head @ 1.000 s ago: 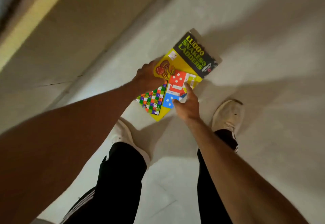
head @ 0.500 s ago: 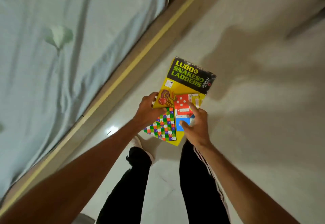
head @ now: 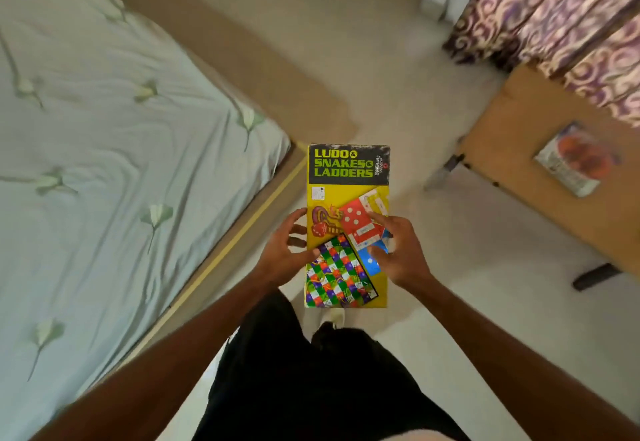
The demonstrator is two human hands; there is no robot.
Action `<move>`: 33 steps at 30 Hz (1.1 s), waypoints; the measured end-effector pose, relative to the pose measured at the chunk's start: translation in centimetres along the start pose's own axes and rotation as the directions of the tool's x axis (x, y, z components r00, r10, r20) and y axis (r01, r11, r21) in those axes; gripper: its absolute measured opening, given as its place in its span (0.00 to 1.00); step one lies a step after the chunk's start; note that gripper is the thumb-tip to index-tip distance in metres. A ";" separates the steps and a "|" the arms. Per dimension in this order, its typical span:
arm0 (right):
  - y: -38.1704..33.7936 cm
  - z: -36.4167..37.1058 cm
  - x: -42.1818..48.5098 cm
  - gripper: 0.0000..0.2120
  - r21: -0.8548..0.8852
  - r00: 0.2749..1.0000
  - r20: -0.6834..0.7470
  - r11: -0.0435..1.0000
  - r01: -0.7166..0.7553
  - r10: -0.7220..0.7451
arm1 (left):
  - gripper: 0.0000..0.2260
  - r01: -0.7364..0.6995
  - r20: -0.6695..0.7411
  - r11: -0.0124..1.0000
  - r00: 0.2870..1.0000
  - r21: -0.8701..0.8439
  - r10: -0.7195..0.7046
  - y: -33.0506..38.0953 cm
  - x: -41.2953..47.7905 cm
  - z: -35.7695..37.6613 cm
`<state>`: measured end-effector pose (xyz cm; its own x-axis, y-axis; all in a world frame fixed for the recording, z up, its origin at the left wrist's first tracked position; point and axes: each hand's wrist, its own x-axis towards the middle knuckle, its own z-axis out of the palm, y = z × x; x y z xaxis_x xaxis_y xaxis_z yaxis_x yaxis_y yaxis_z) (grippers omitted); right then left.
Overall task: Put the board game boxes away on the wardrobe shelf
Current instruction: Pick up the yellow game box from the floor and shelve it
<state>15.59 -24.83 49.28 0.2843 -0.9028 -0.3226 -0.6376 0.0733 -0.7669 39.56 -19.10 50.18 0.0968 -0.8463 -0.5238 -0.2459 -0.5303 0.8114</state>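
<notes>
A yellow and black Ludo and Snakes and Ladders box (head: 347, 194) is held flat in front of me, above the floor, its title end pointing away. My left hand (head: 283, 253) grips its left edge with the thumb on the lid. My right hand (head: 398, 250) grips its right edge, fingers lying over the printed red and blue board picture. No wardrobe or shelf is in view.
A bed with a pale green leaf-print sheet (head: 114, 163) fills the left side. A low wooden table (head: 540, 149) with a printed packet (head: 575, 160) on it stands at the right, under purple patterned curtains (head: 554, 14). Pale floor (head: 381, 69) runs ahead between them.
I have risen from a crouch with the box, lifting it off the floor. The view has swung up from the floor to the bed, table and curtains.
</notes>
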 end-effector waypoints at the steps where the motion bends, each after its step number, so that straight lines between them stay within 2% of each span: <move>1: -0.5 -1.3 1.4 0.30 0.001 1.000 -0.020 1.000 0.011 -0.010 | 0.37 -0.039 -0.024 0.999 0.999 0.028 0.040 1.4 1.0 0.2; 5: -2.4 -4.5 8.1 0.29 0.001 0.997 -0.054 0.999 0.052 -0.052 | 0.40 -0.179 -0.097 0.972 0.976 0.150 0.195 5.7 6.7 -0.1; 8: -3.7 -6.4 14.7 0.29 -0.018 0.994 -0.062 0.996 0.093 -0.094 | 0.37 -0.233 -0.109 0.953 0.960 0.194 0.257 9.3 12.2 -1.2; 12: -5.6 -10.1 25.2 0.29 -0.058 0.993 -0.031 0.992 0.116 -0.118 | 0.37 -0.189 -0.149 0.949 0.961 0.251 0.231 14.0 21.9 -3.2; 16: -7.7 -14.5 34.9 0.29 -0.121 0.990 -0.013 0.983 0.138 -0.141 | 0.34 -0.230 -0.148 0.941 0.951 0.249 0.271 20.9 30.4 -5.0; 20: -9.9 -17.8 43.3 0.29 -0.181 0.984 0.010 0.967 0.178 -0.179 | 0.39 -0.242 -0.127 0.921 0.948 0.306 0.291 25.7 37.4 -7.1; 23: -11.9 -19.7 50.4 0.28 -0.192 0.980 0.015 0.961 0.197 -0.198 | 0.40 -0.235 -0.147 0.918 0.944 0.320 0.294 28.5 43.4 -9.5; 29: -16.0 -21.4 66.4 0.28 -0.188 0.968 0.072 0.950 0.251 -0.241 | 0.38 -0.208 -0.247 0.930 0.925 0.303 0.288 34.1 55.6 -15.5; 33: -20.4 -22.5 77.8 0.28 -0.169 0.949 0.169 0.941 0.293 -0.266 | 0.38 -0.155 -0.337 0.950 0.909 0.270 0.244 38.9 63.6 -20.5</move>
<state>34.61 -106.16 52.35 0.5600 -0.8050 -0.1961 -0.6373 -0.2673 -0.7227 55.90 -94.54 53.73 0.3532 -0.9160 -0.1905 -0.5091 -0.3590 0.7823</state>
